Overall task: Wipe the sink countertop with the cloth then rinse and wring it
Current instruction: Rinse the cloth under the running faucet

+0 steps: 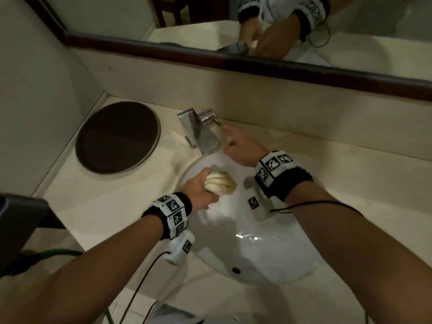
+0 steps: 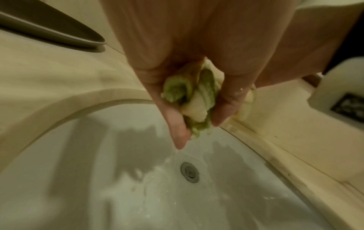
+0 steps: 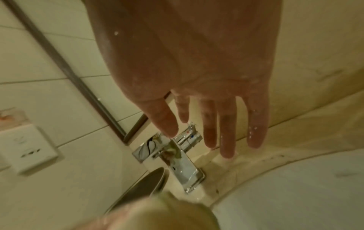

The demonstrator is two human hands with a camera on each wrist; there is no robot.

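Observation:
A wet green-and-cream cloth [image 1: 221,184] [image 2: 194,101] is balled up in my left hand [image 1: 204,190] [image 2: 195,105], which squeezes it over the white sink basin [image 1: 275,253] [image 2: 118,186]. Water drips from it toward the drain [image 2: 189,172]. My right hand [image 1: 236,146] [image 3: 206,137] reaches with straight wet fingers [image 3: 227,137] to the chrome faucet [image 1: 201,132] [image 3: 183,161], just right of its handle [image 3: 189,137]. The hand holds nothing. The cream countertop [image 1: 98,206] [image 2: 49,77] surrounds the basin.
A round dark tray [image 1: 118,137] lies on the countertop left of the faucet. A mirror with a dark frame [image 1: 233,59] runs along the back wall. A white wall box [image 3: 25,149] hangs at left. A dark object [image 1: 18,225] juts in at the left edge.

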